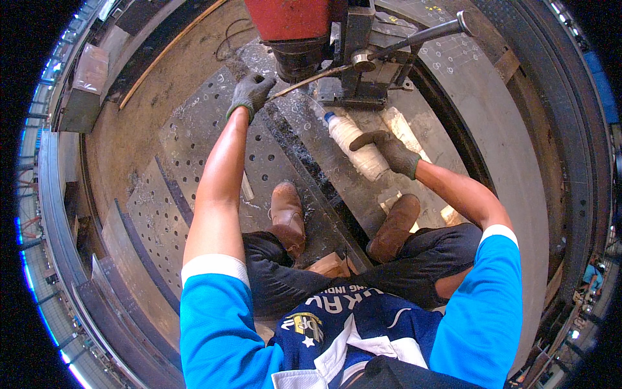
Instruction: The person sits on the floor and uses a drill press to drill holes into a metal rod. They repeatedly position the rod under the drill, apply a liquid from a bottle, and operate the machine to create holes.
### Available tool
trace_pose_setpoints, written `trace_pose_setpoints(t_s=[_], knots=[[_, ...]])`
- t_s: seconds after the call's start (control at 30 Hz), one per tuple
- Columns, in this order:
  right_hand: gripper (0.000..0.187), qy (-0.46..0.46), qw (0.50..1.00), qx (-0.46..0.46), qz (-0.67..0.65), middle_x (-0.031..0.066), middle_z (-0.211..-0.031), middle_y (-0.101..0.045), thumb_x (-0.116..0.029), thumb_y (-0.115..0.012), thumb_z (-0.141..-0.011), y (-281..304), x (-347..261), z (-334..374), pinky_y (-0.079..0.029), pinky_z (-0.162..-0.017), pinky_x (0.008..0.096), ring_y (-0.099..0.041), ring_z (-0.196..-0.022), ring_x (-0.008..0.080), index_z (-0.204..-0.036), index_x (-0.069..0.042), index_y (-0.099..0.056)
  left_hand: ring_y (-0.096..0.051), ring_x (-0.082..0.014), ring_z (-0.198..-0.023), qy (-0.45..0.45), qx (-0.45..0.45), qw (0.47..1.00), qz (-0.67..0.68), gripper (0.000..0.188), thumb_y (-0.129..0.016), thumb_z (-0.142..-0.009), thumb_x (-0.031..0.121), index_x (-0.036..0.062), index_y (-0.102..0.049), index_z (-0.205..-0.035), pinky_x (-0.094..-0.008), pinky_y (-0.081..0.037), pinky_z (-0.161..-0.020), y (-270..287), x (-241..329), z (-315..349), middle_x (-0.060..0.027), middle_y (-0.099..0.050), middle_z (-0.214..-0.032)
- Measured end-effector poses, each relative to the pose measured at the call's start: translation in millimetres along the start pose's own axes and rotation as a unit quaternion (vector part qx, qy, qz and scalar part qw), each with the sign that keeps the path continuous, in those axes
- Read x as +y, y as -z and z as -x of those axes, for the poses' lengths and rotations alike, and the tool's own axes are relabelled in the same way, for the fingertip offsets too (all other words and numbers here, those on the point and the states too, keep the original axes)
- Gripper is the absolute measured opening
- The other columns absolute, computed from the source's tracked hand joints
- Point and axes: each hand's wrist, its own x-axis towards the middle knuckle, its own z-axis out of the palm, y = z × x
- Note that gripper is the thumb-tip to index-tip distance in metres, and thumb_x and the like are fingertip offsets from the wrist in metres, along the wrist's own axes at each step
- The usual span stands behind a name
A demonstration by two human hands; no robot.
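My left hand [251, 94], in a grey knitted glove, is beside the lower end of a red drilling machine [290, 23]. Its fingers are curled and partly hidden, so what they hold, if anything, does not show. The tip of a thin lever rod [304, 83] ends close by that hand. In my right hand [393, 153], also gloved, is a bottle [369, 162] wrapped in whitish material. The bottle lies tilted over the steel, its blue cap [330, 117] pointing toward the machine, and the gloved thumb or a finger crosses its side.
A long handle [421, 35] with a rounded knob slants from the machine's frame. Perforated steel plates [217, 139] and metal shavings lie under and around my boots [287, 211]. A dark gap [343, 217] runs between plates. Pale scraps [403, 129] rest beside the bottle.
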Motion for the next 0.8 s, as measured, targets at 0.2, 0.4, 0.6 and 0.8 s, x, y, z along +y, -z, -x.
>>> trace_pose_setpoints(t_s=[0.2, 0.4, 0.6, 0.8], knots=[[0.036, 0.007, 0.999, 0.015, 0.028, 0.0067, -0.108, -0.072, -0.023, -0.075, -0.089, -7.6, -8.0, 3.4, -0.057, -0.080, 0.0297, -0.069, -0.085, 0.0163, -0.119, -0.003, -0.072, -0.073, -0.0336, -0.102, 0.001, -0.002, 1.000, 0.009, 0.059, -0.064, -0.090, 0.057, 0.0055, -0.076, -0.115, -0.0431, -0.054, -0.090, -1.2, -0.7, -0.7, -0.0178, -0.076, -0.111], [0.065, 0.016, 0.995, -0.007, 0.102, 0.0118, -0.116, -0.073, -0.051, -0.033, -0.112, -6.3, -9.4, 4.2, -0.055, -0.095, 0.0331, -0.069, -0.100, 0.0189, -0.114, -0.002, -0.076, -0.072, -0.0343, -0.104, 0.004, -0.003, 1.000, 0.014, 0.059, -0.063, -0.090, 0.059, 0.0067, -0.077, -0.113, -0.0439, -0.054, -0.090, -3.2, -2.6, -2.2, -0.0180, -0.076, -0.113], [0.076, 0.032, 0.995, -0.014, 0.097, 0.0132, -0.119, -0.072, -0.065, -0.034, -0.107, -2.7, -4.9, 3.2, -0.055, -0.095, 0.0343, -0.069, -0.102, 0.0204, -0.116, -0.002, -0.076, -0.073, -0.0379, -0.105, 0.001, 0.005, 1.000, 0.017, 0.061, -0.067, -0.086, 0.057, 0.0035, -0.077, -0.112, -0.0458, -0.054, -0.092, -0.3, 2.5, 2.7, -0.0226, -0.076, -0.109], [0.084, 0.077, 0.985, -0.016, 0.150, 0.0123, -0.119, -0.071, -0.074, -0.036, -0.101, -4.4, -4.2, 3.3, -0.055, -0.097, 0.0348, -0.069, -0.104, 0.0203, -0.118, -0.003, -0.075, -0.072, -0.0365, -0.106, 0.000, -0.012, 1.000, 0.001, 0.060, -0.063, -0.090, 0.060, 0.0057, -0.077, -0.112, -0.0454, -0.053, -0.091, 2.0, 4.9, 4.7, -0.0197, -0.076, -0.112]])
